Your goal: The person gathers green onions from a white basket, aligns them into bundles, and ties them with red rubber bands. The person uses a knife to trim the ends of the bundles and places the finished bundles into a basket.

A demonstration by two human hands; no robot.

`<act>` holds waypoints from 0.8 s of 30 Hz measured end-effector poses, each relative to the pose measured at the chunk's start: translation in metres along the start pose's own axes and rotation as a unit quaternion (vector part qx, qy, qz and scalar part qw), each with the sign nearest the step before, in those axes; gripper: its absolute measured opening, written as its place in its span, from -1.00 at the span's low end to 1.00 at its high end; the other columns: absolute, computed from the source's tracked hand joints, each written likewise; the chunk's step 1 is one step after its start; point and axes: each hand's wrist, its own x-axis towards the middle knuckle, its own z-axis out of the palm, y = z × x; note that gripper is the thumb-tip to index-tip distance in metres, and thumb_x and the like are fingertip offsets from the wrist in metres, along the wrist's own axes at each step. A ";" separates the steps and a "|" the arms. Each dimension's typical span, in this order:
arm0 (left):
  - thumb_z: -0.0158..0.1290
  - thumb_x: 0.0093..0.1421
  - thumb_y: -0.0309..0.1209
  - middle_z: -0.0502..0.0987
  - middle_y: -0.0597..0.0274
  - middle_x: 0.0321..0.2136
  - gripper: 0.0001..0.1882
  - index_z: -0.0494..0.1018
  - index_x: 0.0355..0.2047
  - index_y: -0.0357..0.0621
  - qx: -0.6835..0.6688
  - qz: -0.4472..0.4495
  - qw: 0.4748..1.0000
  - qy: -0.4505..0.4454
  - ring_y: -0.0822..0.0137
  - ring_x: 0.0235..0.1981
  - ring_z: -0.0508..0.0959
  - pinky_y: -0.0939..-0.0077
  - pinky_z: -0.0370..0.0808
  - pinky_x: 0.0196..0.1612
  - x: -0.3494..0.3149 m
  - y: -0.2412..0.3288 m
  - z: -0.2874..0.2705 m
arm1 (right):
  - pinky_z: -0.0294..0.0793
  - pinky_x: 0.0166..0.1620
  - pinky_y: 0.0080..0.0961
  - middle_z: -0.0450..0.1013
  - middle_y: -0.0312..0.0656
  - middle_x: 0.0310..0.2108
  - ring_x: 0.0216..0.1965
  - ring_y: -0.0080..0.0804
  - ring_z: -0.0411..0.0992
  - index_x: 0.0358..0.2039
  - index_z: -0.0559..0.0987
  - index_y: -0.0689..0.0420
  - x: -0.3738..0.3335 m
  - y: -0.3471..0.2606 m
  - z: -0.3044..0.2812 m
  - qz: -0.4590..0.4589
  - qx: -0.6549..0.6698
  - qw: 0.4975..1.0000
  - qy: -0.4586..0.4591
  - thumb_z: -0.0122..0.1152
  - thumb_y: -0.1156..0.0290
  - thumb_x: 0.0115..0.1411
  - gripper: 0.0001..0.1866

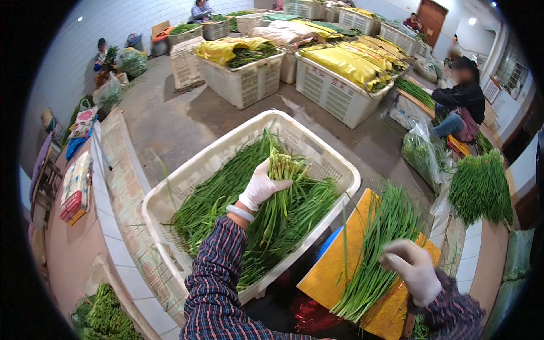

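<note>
My left hand point(262, 187), in a white glove, is closed around a bunch of garlic chives point(279, 170), pale cut ends upward. It holds them over a white plastic crate point(148, 212) that has many more green chives point(212, 181) lying in it. To the right, a loose pile of chives point(377, 249) rests on a yellow board point(326, 277), leaves away from me and stems toward me. Just above the right side of this pile is my right hand point(416, 272), also gloved. Its fingers are loosely bent and apart, with nothing visible in them.
White crates point(238, 82) with chives under yellow covers point(345, 62) stand ahead. A person in dark clothes point(467, 93) sits at right, beside a plastic bag of greens point(422, 153) and a chive bundle point(481, 187). More greens point(107, 314) lie at lower left.
</note>
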 end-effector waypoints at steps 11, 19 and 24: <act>0.17 -0.12 -0.65 0.42 0.28 -0.08 -0.27 0.20 0.11 -0.14 -0.003 0.066 0.996 0.059 0.45 -0.12 0.43 0.51 0.38 0.01 -0.096 0.062 0.004 | 0.02 0.24 -0.43 0.01 -0.06 0.19 0.21 -0.32 0.04 0.26 -0.31 0.23 0.140 -0.019 0.179 -0.242 0.098 0.942 -0.213 0.58 0.34 -0.37 0.38; 0.19 0.02 -0.26 -0.17 -0.14 0.26 -0.05 -0.16 0.29 -0.02 0.102 0.054 0.986 0.120 -0.01 0.31 -0.17 0.29 -0.09 0.27 -0.162 0.073 -0.005 | 0.21 0.17 -0.36 0.14 -0.20 0.15 0.13 -0.34 0.20 0.22 0.02 0.03 0.121 -0.012 0.248 -0.197 0.353 0.866 -0.294 0.26 0.30 0.06 -0.21; 0.20 0.01 -0.21 -0.24 -0.35 0.24 0.01 -0.25 0.30 0.10 0.123 0.001 0.987 0.104 -0.15 0.29 -0.19 0.21 -0.03 0.25 -0.198 0.092 -0.001 | 0.36 0.04 -0.27 0.40 -0.23 -0.04 -0.03 -0.32 0.37 -0.03 0.40 0.02 0.124 0.006 0.256 0.058 0.558 0.772 -0.300 -0.05 0.09 0.24 -0.62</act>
